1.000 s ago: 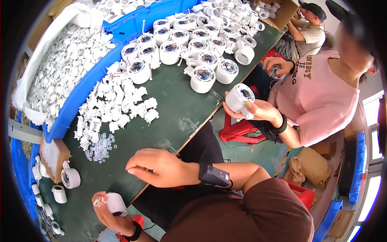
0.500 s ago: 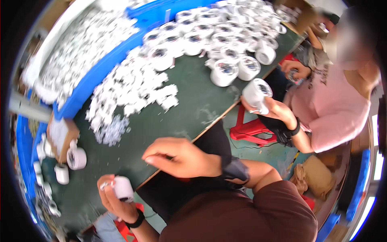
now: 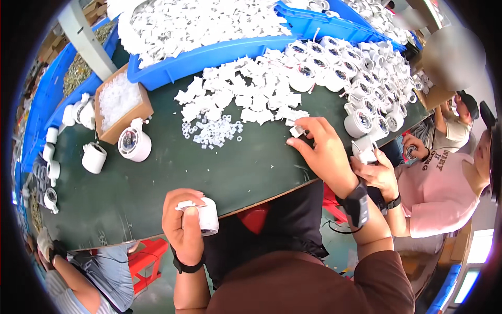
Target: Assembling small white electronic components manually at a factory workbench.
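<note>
My left hand (image 3: pixel 183 222) is closed around a white cylindrical plastic housing (image 3: pixel 208 215) near the table's front edge. A small white tab and thin wires show under its thumb. At the right end of a heap of small white plastic brackets (image 3: pixel 251 86), my right hand (image 3: pixel 327 154) reaches down with thumb and forefinger on either side of one white bracket (image 3: pixel 297 131). Left of that hand lies a scatter of small translucent rings (image 3: pixel 214 132).
A blue bin (image 3: pixel 209 56) full of white parts stands behind the heap. Many white housings (image 3: pixel 358 123) crowd the right side. At left are two housings (image 3: pixel 135 144) and a cardboard box (image 3: pixel 142 107). A co-worker's hand (image 3: pixel 379 175) holds a white part close to my right arm.
My right hand has moved forward and right, from above the table's front edge to the bracket heap, its fingers parting around a bracket. The left hand still holds the housing. The view has turned.
</note>
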`<action>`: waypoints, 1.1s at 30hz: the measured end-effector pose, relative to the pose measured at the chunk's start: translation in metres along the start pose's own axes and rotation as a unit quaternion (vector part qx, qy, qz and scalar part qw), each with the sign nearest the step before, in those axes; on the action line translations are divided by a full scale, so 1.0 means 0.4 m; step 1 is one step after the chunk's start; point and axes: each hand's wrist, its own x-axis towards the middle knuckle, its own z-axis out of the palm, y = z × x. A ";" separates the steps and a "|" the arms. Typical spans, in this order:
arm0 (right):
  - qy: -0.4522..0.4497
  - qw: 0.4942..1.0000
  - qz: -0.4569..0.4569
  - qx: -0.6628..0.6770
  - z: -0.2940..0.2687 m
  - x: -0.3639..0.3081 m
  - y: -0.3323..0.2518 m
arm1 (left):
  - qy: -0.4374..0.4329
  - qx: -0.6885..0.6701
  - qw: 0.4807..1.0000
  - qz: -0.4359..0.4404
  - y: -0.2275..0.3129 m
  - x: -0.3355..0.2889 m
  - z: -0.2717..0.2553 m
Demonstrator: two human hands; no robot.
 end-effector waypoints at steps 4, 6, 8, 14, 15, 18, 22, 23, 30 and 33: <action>-0.031 0.998 0.057 0.022 0.014 0.005 -0.026 | -0.009 -0.009 1.000 0.003 -0.005 0.004 0.001; -0.054 0.982 0.097 0.153 0.021 0.000 -0.053 | -0.013 -0.018 1.000 -0.002 0.002 0.011 -0.004; -0.108 0.899 0.140 0.401 0.010 -0.018 -0.105 | -0.028 -0.061 0.995 -0.071 0.011 0.010 -0.003; -0.065 0.939 -0.095 0.323 0.109 -0.080 -0.252 | -0.127 -0.081 0.984 -0.097 0.050 -0.001 0.043; -0.048 0.935 -0.098 0.336 0.117 -0.084 -0.259 | -0.108 -0.076 0.985 -0.115 0.055 -0.008 0.046; -0.040 0.917 -0.069 0.392 0.125 -0.089 -0.274 | -0.066 -0.083 0.988 -0.117 0.052 -0.012 0.038; -0.213 0.768 0.129 0.590 0.117 -0.099 -0.252 | -0.153 0.090 0.984 -0.026 0.067 0.004 0.018; -0.199 0.760 0.127 0.605 0.115 -0.093 -0.249 | -0.162 0.106 0.981 -0.008 0.068 0.007 0.018; -0.147 0.889 -0.095 0.423 0.104 -0.062 -0.208 | -0.224 0.123 0.967 0.010 0.067 0.033 0.017; -0.165 0.902 -0.125 0.378 0.115 -0.066 -0.220 | -0.204 0.134 0.970 -0.014 0.076 0.015 0.003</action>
